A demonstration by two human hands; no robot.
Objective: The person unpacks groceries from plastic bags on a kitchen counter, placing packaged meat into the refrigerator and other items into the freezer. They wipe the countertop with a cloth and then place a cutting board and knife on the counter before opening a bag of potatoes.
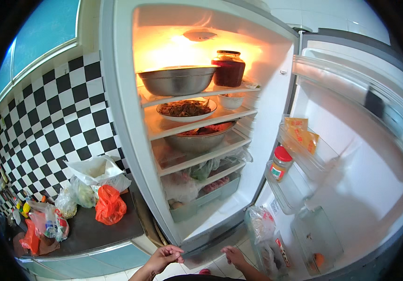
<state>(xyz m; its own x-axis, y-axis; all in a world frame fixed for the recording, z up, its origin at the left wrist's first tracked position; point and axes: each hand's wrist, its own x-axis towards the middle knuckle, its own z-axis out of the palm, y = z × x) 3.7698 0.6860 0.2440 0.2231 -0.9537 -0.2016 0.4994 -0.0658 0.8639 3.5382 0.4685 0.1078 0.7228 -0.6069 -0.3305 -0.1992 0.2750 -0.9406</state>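
Observation:
My left hand [165, 259] is in front of the bottom edge of an open refrigerator [219, 219], its fingers loosely curled and nothing seen in it. To its right, my right hand [236, 258] hangs bent and empty near the open refrigerator door [356, 151]. Neither hand touches anything I can see. On the top shelf stand a steel basin [178, 82] and a dark-filled jar [229, 70]. Below are a plate of cooked food [186, 109], a white bowl [231, 102] and a metal basin of reddish food [201, 138]. Plastic-bagged food [180, 184] sits lower, above a clear drawer [210, 202].
The door racks hold yellow packets [300, 135], a red-lidded jar [281, 163] and bagged items [262, 223]. At left, a dark countertop [96, 235] carries a red plastic bag [110, 205], a white bag [96, 170] and several other bags. A checkered wall [61, 116] rises behind.

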